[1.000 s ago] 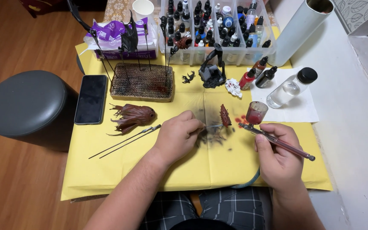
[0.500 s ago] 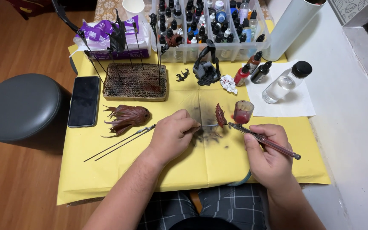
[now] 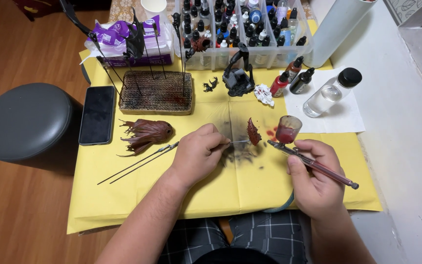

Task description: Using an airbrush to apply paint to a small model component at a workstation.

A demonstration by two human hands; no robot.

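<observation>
— Yellow paper covers the table; what are the 2 hands doing on it?

— The left hand pinches a thin wire stick, fingers closed tight on it, and a small spiky dark-red part sits on the stick's tip at 3 o'clock of that hand. The right hand is wrapped around an airbrush, index finger on top, nozzle aimed toward 10 o'clock at the red part, just short of it.

— Anything crowding them?

— The airbrush's cup of red paint stands up between hand and part. Under the part the paper carries a dark overspray smudge. At 9 o'clock of the left hand lie 2 loose skewers and a brown tentacled piece.

— And further out?

— At 12 o'clock a cardboard block holds more parts on sticks, with a dark figure beside it and a clear bin of paint bottles behind. At 1 o'clock stand 2 dropper bottles and a clear black-capped bottle on white paper. A black phone lies at 10 o'clock, near a grey stool.
</observation>
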